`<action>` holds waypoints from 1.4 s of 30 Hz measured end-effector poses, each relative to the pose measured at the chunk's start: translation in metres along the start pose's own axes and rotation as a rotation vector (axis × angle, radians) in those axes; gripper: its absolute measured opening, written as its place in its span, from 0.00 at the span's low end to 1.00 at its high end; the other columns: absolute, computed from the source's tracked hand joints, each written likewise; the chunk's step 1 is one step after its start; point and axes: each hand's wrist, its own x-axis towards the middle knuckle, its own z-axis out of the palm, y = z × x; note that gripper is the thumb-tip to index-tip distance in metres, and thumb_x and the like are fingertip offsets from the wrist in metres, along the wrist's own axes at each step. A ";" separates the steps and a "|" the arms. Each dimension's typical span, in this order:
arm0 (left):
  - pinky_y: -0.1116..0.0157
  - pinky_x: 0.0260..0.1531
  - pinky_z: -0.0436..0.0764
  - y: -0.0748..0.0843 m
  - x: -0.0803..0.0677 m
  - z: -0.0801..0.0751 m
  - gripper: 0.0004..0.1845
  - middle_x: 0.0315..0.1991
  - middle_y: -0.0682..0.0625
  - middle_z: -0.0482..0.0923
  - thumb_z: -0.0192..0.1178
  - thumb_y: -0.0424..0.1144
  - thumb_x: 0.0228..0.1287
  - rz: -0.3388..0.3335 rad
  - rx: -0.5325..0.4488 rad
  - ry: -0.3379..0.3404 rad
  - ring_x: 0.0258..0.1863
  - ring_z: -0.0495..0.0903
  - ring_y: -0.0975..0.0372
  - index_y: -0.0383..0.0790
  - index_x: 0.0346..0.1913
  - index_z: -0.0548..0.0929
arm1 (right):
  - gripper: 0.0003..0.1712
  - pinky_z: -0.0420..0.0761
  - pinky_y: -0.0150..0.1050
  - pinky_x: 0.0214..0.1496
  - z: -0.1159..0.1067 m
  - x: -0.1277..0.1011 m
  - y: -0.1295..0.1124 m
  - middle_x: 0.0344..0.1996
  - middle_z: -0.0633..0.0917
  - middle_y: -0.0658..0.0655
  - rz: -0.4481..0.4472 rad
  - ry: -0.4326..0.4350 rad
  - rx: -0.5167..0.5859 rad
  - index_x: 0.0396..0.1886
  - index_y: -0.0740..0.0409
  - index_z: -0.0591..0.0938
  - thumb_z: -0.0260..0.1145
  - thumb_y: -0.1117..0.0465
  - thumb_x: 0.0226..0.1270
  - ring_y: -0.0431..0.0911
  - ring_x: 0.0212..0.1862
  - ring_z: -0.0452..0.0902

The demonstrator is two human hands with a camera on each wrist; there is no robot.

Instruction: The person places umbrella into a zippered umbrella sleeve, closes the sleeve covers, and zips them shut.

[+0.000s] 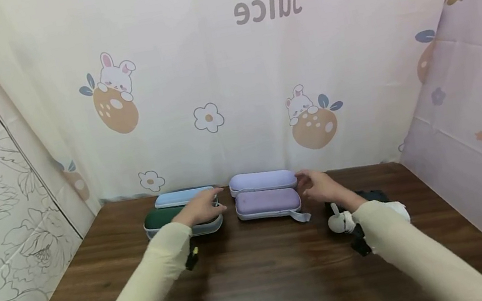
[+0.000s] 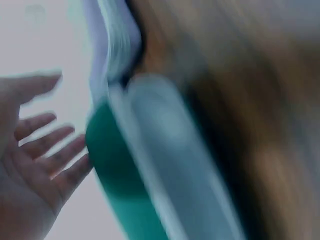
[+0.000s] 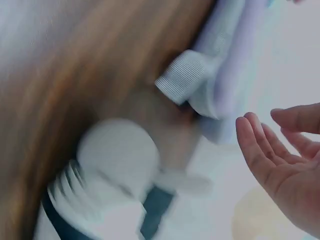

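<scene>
Your left hand (image 1: 199, 209) hangs over the right end of the dark green case (image 1: 163, 219), fingers straight and spread, gripping nothing. The left wrist view is pretty blurry, but it shows the same thing: open palm, fingers (image 2: 55, 150) apart, with the green case (image 2: 125, 195) just beside the fingertips. I can't tell if they actually touch it. A light blue case (image 1: 183, 196) sits just beyond that hand, right behind the green one.

Your right hand (image 1: 320, 186) is relaxed and open too, holding nothing, hovering just off the right end of the purple case (image 1: 267, 202). That case lies between your two hands, and its strap (image 1: 300, 215) trails out on the wooden table (image 1: 263, 275) toward your right wrist. A paler lilac case (image 1: 262, 180) lies directly behind it. In the right wrist view the fingers (image 3: 265, 160) are loosely extended, close to the case corner but apart from it.

Near your right forearm there's a small white gadget (image 1: 341, 221) on a dark base, blurry up close.
</scene>
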 end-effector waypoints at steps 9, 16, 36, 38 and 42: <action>0.49 0.54 0.70 -0.053 -0.042 -0.035 0.38 0.63 0.38 0.68 0.70 0.43 0.54 0.003 0.040 -0.107 0.58 0.70 0.48 0.32 0.66 0.69 | 0.17 0.78 0.48 0.44 -0.048 -0.038 0.003 0.45 0.81 0.65 -0.187 -0.090 -0.141 0.56 0.72 0.73 0.56 0.71 0.69 0.57 0.46 0.78; 0.50 0.49 0.72 -0.074 -0.059 -0.039 0.37 0.62 0.40 0.70 0.73 0.38 0.50 -0.051 0.212 -0.079 0.55 0.71 0.49 0.35 0.64 0.72 | 0.17 0.78 0.50 0.45 -0.063 -0.070 0.031 0.47 0.81 0.65 -0.145 -0.119 -0.294 0.54 0.68 0.77 0.56 0.63 0.72 0.56 0.48 0.78; 0.50 0.45 0.75 -0.083 -0.057 -0.045 0.35 0.53 0.43 0.76 0.76 0.36 0.44 -0.023 0.276 -0.096 0.46 0.75 0.52 0.36 0.59 0.76 | 0.41 0.75 0.48 0.40 -0.058 -0.112 0.107 0.46 0.76 0.56 -0.252 -0.093 -0.596 0.57 0.62 0.76 0.81 0.57 0.39 0.52 0.46 0.73; 0.51 0.44 0.75 -0.083 -0.058 -0.045 0.34 0.52 0.44 0.76 0.76 0.36 0.43 -0.026 0.270 -0.101 0.46 0.75 0.53 0.37 0.58 0.76 | 0.41 0.75 0.49 0.40 -0.057 -0.111 0.110 0.46 0.76 0.55 -0.270 -0.086 -0.622 0.57 0.61 0.76 0.81 0.58 0.39 0.51 0.46 0.73; 0.51 0.43 0.75 -0.081 -0.060 -0.048 0.34 0.51 0.45 0.76 0.75 0.36 0.44 -0.026 0.254 -0.114 0.45 0.75 0.54 0.37 0.58 0.76 | 0.40 0.75 0.49 0.39 -0.054 -0.108 0.115 0.43 0.76 0.53 -0.311 -0.063 -0.682 0.54 0.62 0.77 0.82 0.58 0.36 0.50 0.43 0.73</action>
